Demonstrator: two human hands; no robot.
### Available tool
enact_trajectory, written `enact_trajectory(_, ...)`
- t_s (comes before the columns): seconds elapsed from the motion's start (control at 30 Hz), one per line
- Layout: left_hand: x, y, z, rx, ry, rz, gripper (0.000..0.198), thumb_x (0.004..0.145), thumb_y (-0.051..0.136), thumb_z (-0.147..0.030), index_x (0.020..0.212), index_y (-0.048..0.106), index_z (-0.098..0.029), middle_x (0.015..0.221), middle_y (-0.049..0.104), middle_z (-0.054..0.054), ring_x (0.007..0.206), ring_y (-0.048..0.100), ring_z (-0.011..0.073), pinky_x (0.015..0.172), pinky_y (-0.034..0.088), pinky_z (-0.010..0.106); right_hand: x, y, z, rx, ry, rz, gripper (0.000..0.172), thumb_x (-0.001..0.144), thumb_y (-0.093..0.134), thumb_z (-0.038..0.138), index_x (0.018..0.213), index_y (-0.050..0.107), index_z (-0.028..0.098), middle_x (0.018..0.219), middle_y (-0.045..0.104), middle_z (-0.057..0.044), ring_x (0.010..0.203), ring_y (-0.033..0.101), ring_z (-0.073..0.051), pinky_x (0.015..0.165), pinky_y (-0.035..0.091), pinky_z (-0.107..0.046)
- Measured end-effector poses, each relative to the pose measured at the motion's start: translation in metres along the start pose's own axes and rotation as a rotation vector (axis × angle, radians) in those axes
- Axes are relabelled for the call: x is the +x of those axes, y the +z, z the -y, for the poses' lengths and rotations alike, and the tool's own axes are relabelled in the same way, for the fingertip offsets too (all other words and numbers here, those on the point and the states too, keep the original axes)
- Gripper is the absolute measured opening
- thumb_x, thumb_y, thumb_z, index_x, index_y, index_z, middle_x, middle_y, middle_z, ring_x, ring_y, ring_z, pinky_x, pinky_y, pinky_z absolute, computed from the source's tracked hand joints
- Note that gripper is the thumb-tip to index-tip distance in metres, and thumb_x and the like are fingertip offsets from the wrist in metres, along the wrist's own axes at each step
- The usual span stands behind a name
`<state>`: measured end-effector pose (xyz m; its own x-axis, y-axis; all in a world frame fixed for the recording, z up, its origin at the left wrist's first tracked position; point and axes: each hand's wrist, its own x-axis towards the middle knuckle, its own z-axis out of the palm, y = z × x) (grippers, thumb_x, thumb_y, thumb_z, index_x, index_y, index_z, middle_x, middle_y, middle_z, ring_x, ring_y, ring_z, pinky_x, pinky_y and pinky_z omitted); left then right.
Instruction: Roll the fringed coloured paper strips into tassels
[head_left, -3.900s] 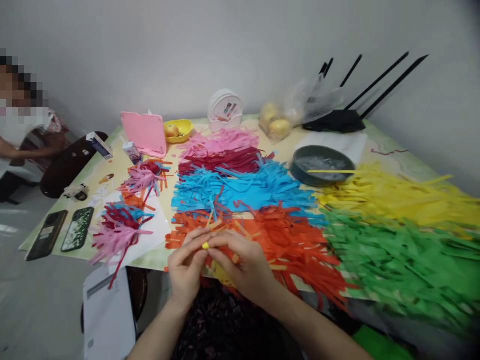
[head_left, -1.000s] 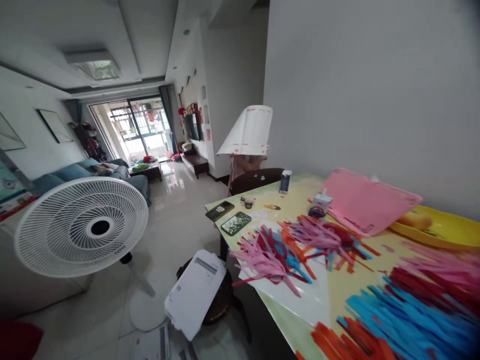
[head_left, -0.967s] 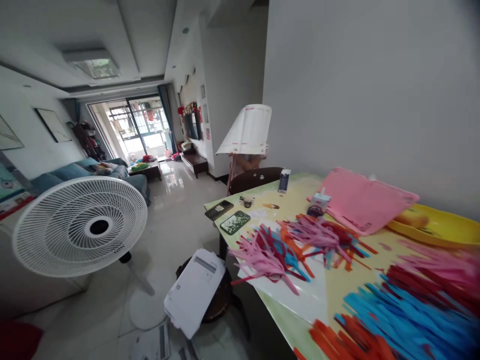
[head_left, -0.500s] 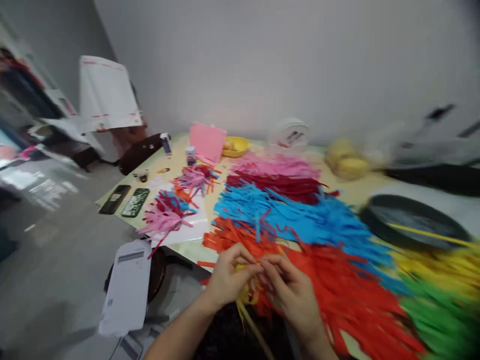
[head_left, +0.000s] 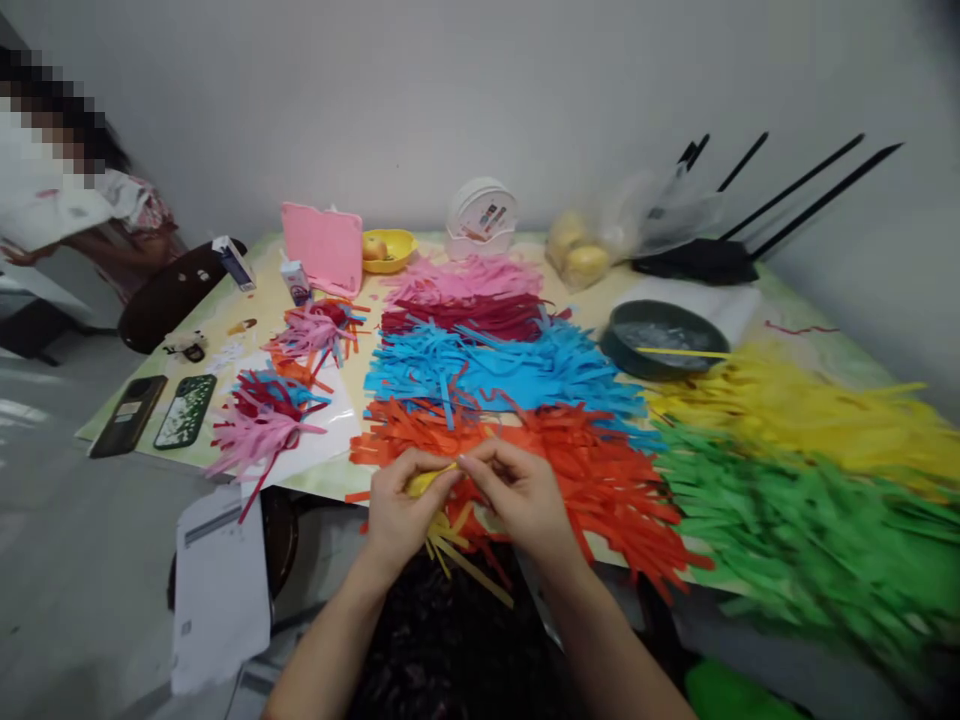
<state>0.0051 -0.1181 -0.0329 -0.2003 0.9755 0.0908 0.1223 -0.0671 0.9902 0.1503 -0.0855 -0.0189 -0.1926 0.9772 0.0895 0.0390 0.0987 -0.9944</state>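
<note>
Near the table's front edge, my left hand [head_left: 405, 503] is closed on a bunch of yellow strips [head_left: 448, 540] that hang down below its fingers. My right hand [head_left: 523, 492] is pinched beside it, fingertips meeting those of the left at the top of the yellow bunch. Orange-red fringed strips [head_left: 600, 480] lie right behind and beside both hands. Beyond them are rows of blue strips [head_left: 495, 370], dark red strips [head_left: 480, 318] and pink strips [head_left: 465, 280]. Finished-looking multicoloured tassels [head_left: 262, 420] rest at the left on a white sheet [head_left: 337, 425].
Green strips [head_left: 810, 530] and yellow fringe [head_left: 817, 405] spread at the right, near a dark round bowl [head_left: 630, 350]. Two phones [head_left: 127, 415], a pink tablet case [head_left: 324, 250] and a yellow bowl [head_left: 401, 250] stand left and back. A person [head_left: 142, 235] is at far left.
The view has swung to the right and sharpened, showing more green and yellow strips. My hands stay together at the yellow bunch. The person's white sheet has dropped lower.
</note>
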Motion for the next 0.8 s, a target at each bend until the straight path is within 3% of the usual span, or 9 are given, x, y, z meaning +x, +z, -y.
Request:
enact_trajectory(0.27,0.001,0.004,-0.008,-0.241,-0.095,0.012,0.024,0.077,0.077,-0.037,0.079,0.066,-0.016,0.065,0.072,0.002,0.054,0.066,0.0145,0.059,0.054,0.025,-0.008,0.004,0.006,0.012,-0.115,-0.205,0.031,0.089,0.065,0.042,0.068,0.062,0.019,0.047,0.043,0.006,0.041,0.037,-0.008,0.041,0.031,-0.020)
enact_trajectory(0.4,-0.002,-0.001,-0.007,-0.179,-0.113,0.088,0.020,0.080,0.073,-0.034,0.090,0.070,-0.017,0.067,0.070,0.001,0.059,0.066,0.0150,0.062,0.053,0.026,-0.010,0.008,0.004,-0.027,-0.168,-0.276,0.026,0.091,0.064,0.036,0.071,0.063,0.019,0.051,0.048,0.005,0.044,0.043,-0.008,0.044,0.035,-0.020)
enact_trajectory(0.47,0.002,-0.022,-0.009,-0.015,0.011,0.098,0.016,0.085,0.068,-0.032,0.093,0.071,-0.019,0.078,0.072,0.003,0.073,0.068,0.0171,0.071,0.054,0.028,-0.012,0.007,0.002,-0.068,-0.188,-0.217,0.022,0.092,0.062,0.034,0.077,0.068,0.019,0.054,0.054,0.004,0.046,0.048,-0.009,0.045,0.039,-0.021)
enact_trajectory(0.57,0.025,-0.084,-0.023,0.391,0.303,-0.050,0.014,0.089,0.062,-0.028,0.091,0.073,-0.021,0.097,0.069,0.006,0.096,0.065,0.0210,0.088,0.050,0.035,-0.017,0.002,-0.005,-0.085,-0.203,-0.125,0.018,0.093,0.060,0.031,0.101,0.072,0.021,0.061,0.060,0.003,0.049,0.054,-0.010,0.049,0.045,-0.022)
enact_trajectory(0.63,0.056,-0.133,-0.039,0.712,0.447,-0.320,0.016,0.091,0.057,-0.027,0.094,0.072,-0.021,0.097,0.065,0.008,0.098,0.061,0.0234,0.093,0.046,0.040,-0.019,-0.002,-0.010,-0.085,-0.205,-0.135,0.021,0.094,0.060,0.029,0.110,0.071,0.022,0.065,0.062,0.002,0.052,0.057,-0.011,0.052,0.048,-0.023)
enact_trajectory(0.7,0.099,-0.171,-0.056,0.946,0.481,-0.616,0.021,0.094,0.053,-0.028,0.101,0.071,-0.019,0.108,0.063,0.012,0.113,0.054,0.0294,0.102,0.038,0.048,-0.020,-0.006,-0.015,-0.098,-0.204,-0.139,0.020,0.094,0.059,0.029,0.109,0.071,0.022,0.066,0.063,0.002,0.053,0.058,-0.011,0.053,0.049,-0.023)
enact_trajectory(0.73,0.124,-0.181,-0.062,1.036,0.460,-0.657,0.025,0.096,0.049,-0.028,0.107,0.070,-0.019,0.114,0.062,0.013,0.119,0.049,0.0318,0.104,0.034,0.051,-0.020,-0.007,-0.017,-0.110,-0.204,-0.135,0.019,0.094,0.059,0.029,0.107,0.071,0.022,0.066,0.063,0.001,0.054,0.058,-0.011,0.053,0.050,-0.023)
enact_trajectory(0.77,0.148,-0.186,-0.065,1.124,0.429,-0.627,0.029,0.097,0.045,-0.026,0.111,0.068,-0.017,0.118,0.061,0.015,0.123,0.046,0.0333,0.105,0.031,0.053,-0.019,-0.009,-0.018,-0.125,-0.203,-0.130,0.019,0.094,0.059,0.030,0.106,0.071,0.022,0.067,0.064,0.001,0.054,0.059,-0.012,0.053,0.050,-0.024)
enact_trajectory(0.8,0.171,-0.185,-0.063,1.206,0.380,-0.503,0.031,0.097,0.042,-0.022,0.115,0.066,-0.015,0.123,0.061,0.016,0.124,0.045,0.0334,0.105,0.029,0.054,-0.019,-0.010,-0.019,-0.142,-0.202,-0.130,0.020,0.094,0.058,0.030,0.106,0.071,0.022,0.068,0.064,0.001,0.054,0.059,-0.012,0.053,0.050,-0.024)
